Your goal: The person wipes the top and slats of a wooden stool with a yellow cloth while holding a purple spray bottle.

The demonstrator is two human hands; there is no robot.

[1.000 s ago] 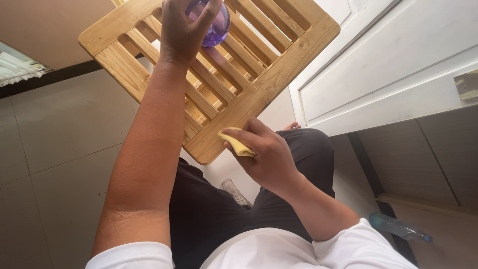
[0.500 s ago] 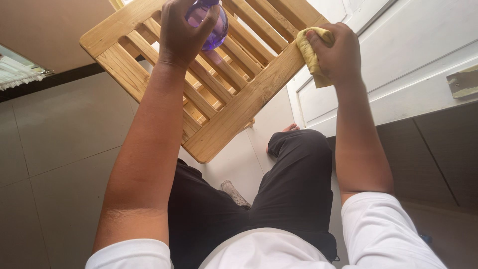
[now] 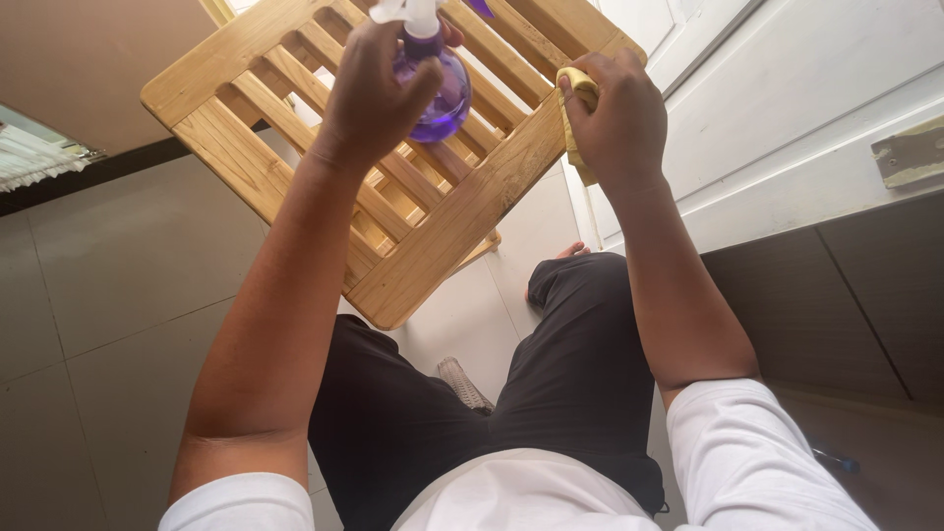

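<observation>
A slatted wooden stool top [image 3: 295, 187] fills the upper middle of the head view. My left hand [image 3: 372, 98] grips a round purple spray bottle [image 3: 441, 93] with a white nozzle, held just over the slats. My right hand [image 3: 615, 113] presses a folded yellow cloth [image 3: 573, 98] against the stool's right edge rail. Part of the cloth is hidden under my fingers.
A white panelled door [image 3: 787, 118] stands to the right. Grey floor tiles [image 3: 108, 285] lie to the left. My dark trousers [image 3: 551, 393] and a grey sandal [image 3: 462, 382] are below the stool. A bit of a clear bottle [image 3: 836, 459] shows at lower right.
My right hand moved with the cloth from the stool's near corner up to the far right edge, then slid slightly left. The spray bottle came further into view and the stool shifted a little.
</observation>
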